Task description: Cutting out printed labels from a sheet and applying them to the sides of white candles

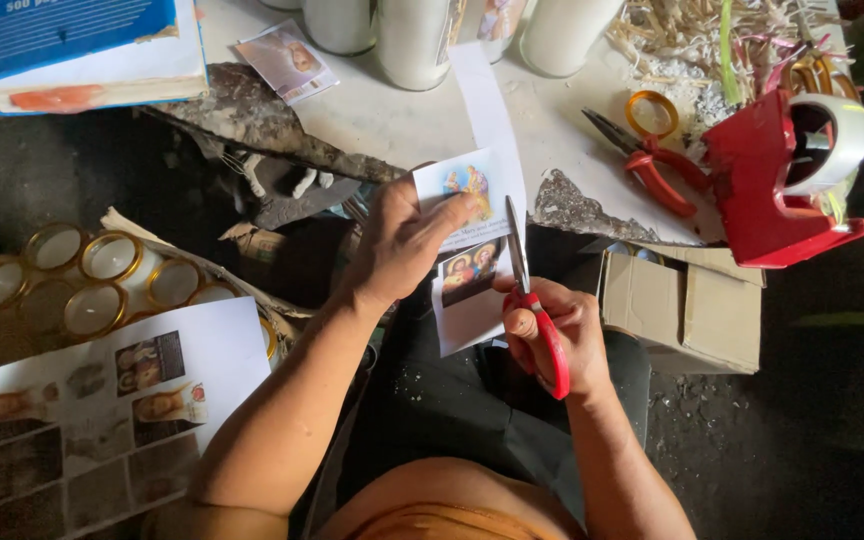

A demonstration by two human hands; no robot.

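Dim workroom, dark floor below my knees, and a chipped white tabletop (402,125) ahead with its edge broken away in ragged grey patches. Work in hand: a narrow strip of white printed paper carrying small coloured devotional pictures (467,265), held upright over my lap just short of the table edge. My left hand (402,245) pinches the strip's left edge, thumb across the front near the upper picture, fingers closed behind it. My right hand (552,335) is closed round the red handles of a pair of steel-bladed scissors (530,300); blades point up along the strip's right side and look nearly shut, touching or just beside the paper edge, though I cannot tell if they are biting into it. Judging progress: the strip is already separate from any larger sheet, its right side appears to be mid-trim, and at least two pictures on it are still joined to each other. Plenty seems left: a large white sheet of uncut printed pictures (92,420) lies at my lower left. Beside that, a cluster of gold-rimmed glass candles (82,285) sits in a carton. On the table, one trimmed picture card (287,60) lies near tall white glass candle jars (412,40). Further right, orange-handled pliers (652,160), a red tape dispenser with a clear roll (777,180), and a heap of pale straw-like shreds (692,40). Blue-and-white box (82,45) at top left; plain cardboard box (682,305) under the table edge.
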